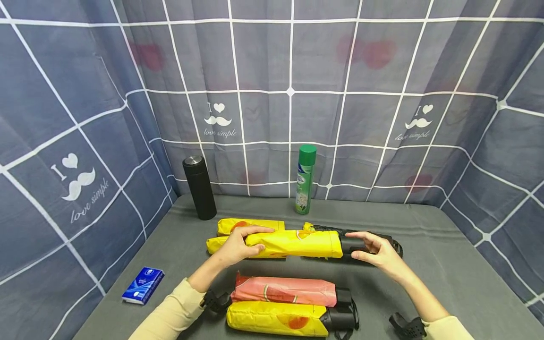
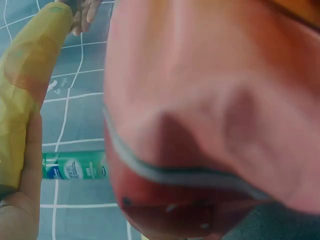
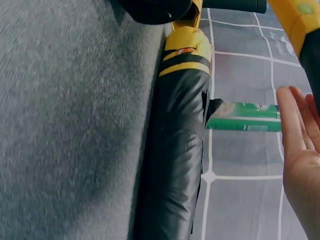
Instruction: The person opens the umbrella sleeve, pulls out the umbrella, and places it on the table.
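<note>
A yellow folding umbrella (image 1: 297,244) with a black handle (image 1: 352,244) is held level above the table. My left hand (image 1: 238,245) grips its left part, thumb at the front and fingers over the top. Around the handle is my right hand (image 1: 380,255), thumb below and fingers above; its fingers look fairly straight in the right wrist view. Behind the held umbrella lie yellow umbrella ends (image 1: 250,225), partly covered, and a black roll with a yellow end (image 3: 180,115). Nearer me are a pink umbrella (image 1: 289,290) and another yellow umbrella (image 1: 272,318), side by side.
At the back left stands a black bottle (image 1: 199,189). A green spray can (image 1: 305,179) is upright near the back curtain (image 1: 263,118). The blue packet (image 1: 143,285) lies at the table's left. Grid-patterned curtains enclose the grey table (image 1: 446,274) on three sides.
</note>
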Demonstrator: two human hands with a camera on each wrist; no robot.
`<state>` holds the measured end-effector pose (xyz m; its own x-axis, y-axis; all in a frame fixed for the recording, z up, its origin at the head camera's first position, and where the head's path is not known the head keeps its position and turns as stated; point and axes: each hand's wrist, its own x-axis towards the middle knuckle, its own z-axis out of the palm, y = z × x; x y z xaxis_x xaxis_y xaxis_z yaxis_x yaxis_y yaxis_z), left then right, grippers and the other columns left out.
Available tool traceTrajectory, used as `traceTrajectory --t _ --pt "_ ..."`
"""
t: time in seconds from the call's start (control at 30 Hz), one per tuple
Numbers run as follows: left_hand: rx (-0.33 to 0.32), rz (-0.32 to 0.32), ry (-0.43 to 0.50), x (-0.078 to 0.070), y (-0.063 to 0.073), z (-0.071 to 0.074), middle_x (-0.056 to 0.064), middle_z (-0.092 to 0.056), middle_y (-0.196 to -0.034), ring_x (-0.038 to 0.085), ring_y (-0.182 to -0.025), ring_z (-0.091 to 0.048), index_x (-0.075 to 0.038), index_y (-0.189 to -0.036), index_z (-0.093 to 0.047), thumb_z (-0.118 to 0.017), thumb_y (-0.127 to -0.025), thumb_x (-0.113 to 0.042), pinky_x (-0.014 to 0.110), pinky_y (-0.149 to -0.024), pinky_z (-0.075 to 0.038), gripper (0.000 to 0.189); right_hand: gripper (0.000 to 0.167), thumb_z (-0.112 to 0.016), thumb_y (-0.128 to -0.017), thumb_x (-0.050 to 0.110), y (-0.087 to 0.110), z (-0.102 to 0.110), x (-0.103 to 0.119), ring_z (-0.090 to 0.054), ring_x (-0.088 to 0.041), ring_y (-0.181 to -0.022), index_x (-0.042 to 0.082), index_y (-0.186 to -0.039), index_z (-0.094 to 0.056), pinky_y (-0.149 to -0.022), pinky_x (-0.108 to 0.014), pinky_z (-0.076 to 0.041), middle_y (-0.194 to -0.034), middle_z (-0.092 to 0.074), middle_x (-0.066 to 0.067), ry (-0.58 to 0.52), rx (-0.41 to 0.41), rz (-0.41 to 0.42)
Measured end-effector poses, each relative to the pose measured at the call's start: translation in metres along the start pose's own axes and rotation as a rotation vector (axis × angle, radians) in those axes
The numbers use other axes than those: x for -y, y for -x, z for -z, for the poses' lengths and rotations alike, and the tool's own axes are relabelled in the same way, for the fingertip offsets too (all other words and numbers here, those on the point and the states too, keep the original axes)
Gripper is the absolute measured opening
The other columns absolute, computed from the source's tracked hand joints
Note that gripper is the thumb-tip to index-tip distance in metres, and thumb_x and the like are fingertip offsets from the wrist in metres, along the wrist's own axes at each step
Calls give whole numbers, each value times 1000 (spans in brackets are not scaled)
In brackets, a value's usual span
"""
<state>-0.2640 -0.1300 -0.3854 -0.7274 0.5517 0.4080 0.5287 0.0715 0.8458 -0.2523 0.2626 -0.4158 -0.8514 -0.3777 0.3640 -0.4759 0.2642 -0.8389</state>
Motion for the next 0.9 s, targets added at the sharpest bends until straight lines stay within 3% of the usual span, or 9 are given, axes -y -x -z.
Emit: traceTrajectory --t 0.13,0.3,0.47,0.53,0.7,0.8,0.9 --pt "7 -12 -12 1 1 1 17 -59 -122 11 -92 -54 5 -121 -60 -66 -83 5 23 -66 -48 38 40 -69 -85 5 -2 -6 4 -55 -6 -73 -3 -122 -57 -62 -25 -47 -102 -66 -6 -23 -26 -54" --pt "56 8 37 3 1 3 15 -57 -125 14 -98 -55 5 -124 -58 -65 -85 4 27 -77 -50 39 38 -70 -85 7 -2 -10 5 -61 -9 -90 -3 -120 -59 -72 -26 -50 -110 -66 -6 -30 -60 -95" --pt "89 -4 -11 2 -1 3 10 -58 -124 17 -107 -54 2 -124 -60 -67 -85 1 29 -82 -49 40 36 -67 -87 5 2 -6 5 -59 -7 -98 -1 -122 -58 -77 -25 -48 -103 -66 0 -15 -78 -86" --pt "97 -10 -20 11 0 2 7 -59 -125 19 -111 -53 -2 -124 -61 -69 -84 -2 30 -84 -48 41 35 -65 -88 4 3 -4 3 -59 -8 -98 -1 -122 -57 -78 -24 -48 -105 -66 1 -25 -74 -78" --pt "112 -34 19 34 3 5 8 -57 -128 13 -96 -56 -4 -128 -58 -67 -86 -2 26 -72 -51 42 34 -63 -88 1 6 -1 2 -58 -6 -94 -1 -122 -57 -77 -23 -48 -98 -63 3 -53 -88 -64" --pt "116 -45 48 35 3 9 15 -54 -130 9 -93 -56 3 -129 -54 -62 -87 5 26 -68 -52 43 34 -63 -88 -1 7 1 2 -57 -7 -88 -2 -122 -57 -75 -23 -48 -90 -61 -1 -50 -104 -38" --pt "119 -42 85 36 2 13 22 -52 -130 13 -105 -57 8 -129 -51 -59 -88 9 32 -73 -53 42 34 -63 -88 -1 9 3 2 -57 -6 -92 -2 -121 -57 -77 -21 -48 -96 -63 0 -43 -124 -26"
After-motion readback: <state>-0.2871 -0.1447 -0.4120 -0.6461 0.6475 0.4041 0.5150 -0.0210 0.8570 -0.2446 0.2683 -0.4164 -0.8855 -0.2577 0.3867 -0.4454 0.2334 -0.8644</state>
